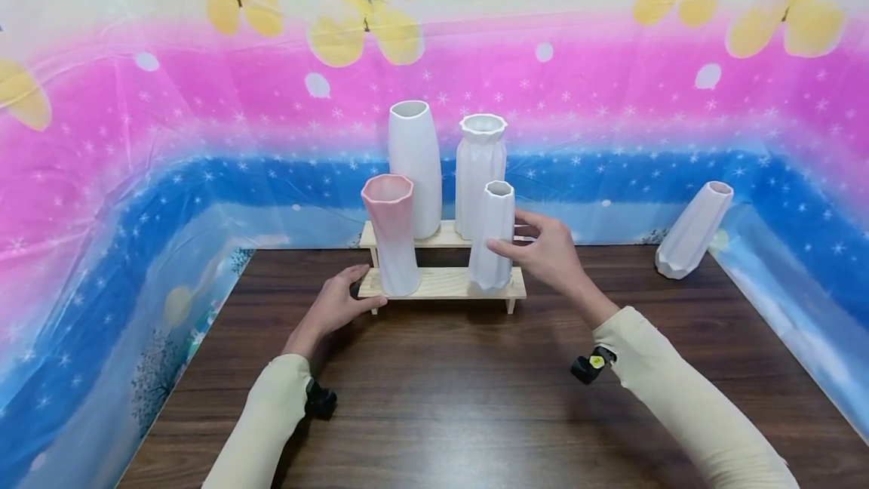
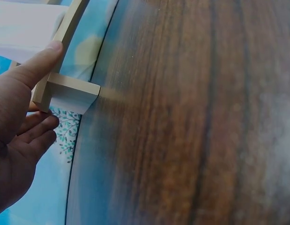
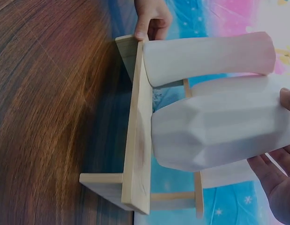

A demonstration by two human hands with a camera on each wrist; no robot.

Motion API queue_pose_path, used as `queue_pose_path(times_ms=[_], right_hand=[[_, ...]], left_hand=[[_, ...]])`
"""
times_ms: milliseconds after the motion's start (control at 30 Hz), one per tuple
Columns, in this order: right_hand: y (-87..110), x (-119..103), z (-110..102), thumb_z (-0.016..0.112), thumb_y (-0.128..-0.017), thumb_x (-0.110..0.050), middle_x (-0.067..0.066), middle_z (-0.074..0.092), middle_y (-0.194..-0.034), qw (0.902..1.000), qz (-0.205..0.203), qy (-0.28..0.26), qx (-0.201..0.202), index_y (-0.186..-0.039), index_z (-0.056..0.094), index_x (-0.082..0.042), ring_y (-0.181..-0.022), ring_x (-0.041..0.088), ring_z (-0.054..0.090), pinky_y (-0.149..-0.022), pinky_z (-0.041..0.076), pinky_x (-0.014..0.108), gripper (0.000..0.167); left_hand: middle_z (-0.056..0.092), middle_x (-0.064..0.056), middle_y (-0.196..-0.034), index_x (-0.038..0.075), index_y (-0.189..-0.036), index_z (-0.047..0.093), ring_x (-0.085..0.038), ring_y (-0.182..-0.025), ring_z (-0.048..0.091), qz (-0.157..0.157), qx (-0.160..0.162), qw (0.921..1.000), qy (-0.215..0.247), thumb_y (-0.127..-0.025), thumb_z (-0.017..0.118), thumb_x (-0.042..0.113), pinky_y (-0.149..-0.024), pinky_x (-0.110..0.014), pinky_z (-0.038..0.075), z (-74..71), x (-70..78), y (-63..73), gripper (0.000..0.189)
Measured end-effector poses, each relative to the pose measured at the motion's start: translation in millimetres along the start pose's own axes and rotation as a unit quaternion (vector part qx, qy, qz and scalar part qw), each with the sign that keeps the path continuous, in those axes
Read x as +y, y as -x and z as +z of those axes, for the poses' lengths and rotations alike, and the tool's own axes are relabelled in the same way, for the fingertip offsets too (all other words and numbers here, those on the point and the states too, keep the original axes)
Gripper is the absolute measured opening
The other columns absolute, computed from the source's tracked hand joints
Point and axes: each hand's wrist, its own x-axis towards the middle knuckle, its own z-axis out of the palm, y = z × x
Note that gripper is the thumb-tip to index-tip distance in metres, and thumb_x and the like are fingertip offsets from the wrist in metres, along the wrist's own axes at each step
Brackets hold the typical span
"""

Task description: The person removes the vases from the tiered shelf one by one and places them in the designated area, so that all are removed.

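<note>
A two-tier wooden stand (image 1: pixel 444 284) holds several vases. My left hand (image 1: pixel 337 300) grips the left end of its lower board, thumb on the front edge in the left wrist view. My right hand (image 1: pixel 546 251) holds the small white faceted vase (image 1: pixel 494 240) from its right side, thumb in front and fingers behind. This vase stands nearly upright at the right of the lower board; in the right wrist view its base meets the board or hovers just over it. At the board's left stands a pink-rimmed white vase (image 1: pixel 394 236).
On the upper tier stand a tall smooth white vase (image 1: pixel 417 172) and a white vase with a ruffled rim (image 1: pixel 480 172). Another pale faceted vase (image 1: pixel 694 232) sits at the table's far right. A patterned cloth (image 1: pixel 271 112) rises behind the dark wooden table (image 1: pixel 434 398).
</note>
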Motion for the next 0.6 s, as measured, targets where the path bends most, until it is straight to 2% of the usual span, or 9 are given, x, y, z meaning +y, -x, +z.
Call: queue_pose_path(times_ms=[233,600], right_hand=[[5.5,5.0,-14.2,0.089,-0.076,-0.051,0.014,0.068,-0.131,0.9997,0.017,0.014,0.014,-0.142,0.062,-0.013,-0.117,0.034,0.068,-0.082,0.062,0.044,0.081],[10.9,9.9,-35.2,0.089,-0.079,-0.043,0.02,0.068,-0.129,0.9992,0.019,0.014,0.031,-0.143,0.06,-0.009,-0.117,0.037,0.068,-0.08,0.062,0.041,0.078]], left_hand=[[0.036,-0.027,-0.16,-0.002,-0.156,0.039,-0.046,-0.146,0.036,0.001,-0.001,1.0,0.003,-0.089,0.079,0.046,-0.112,-0.063,0.039,-1.4,1.0,0.3,0.091],[0.037,-0.027,-0.159,-0.003,-0.155,0.04,-0.046,-0.146,0.036,0.004,0.002,1.0,-0.002,-0.089,0.079,0.045,-0.111,-0.063,0.039,-0.9,0.1,-0.4,0.09]])
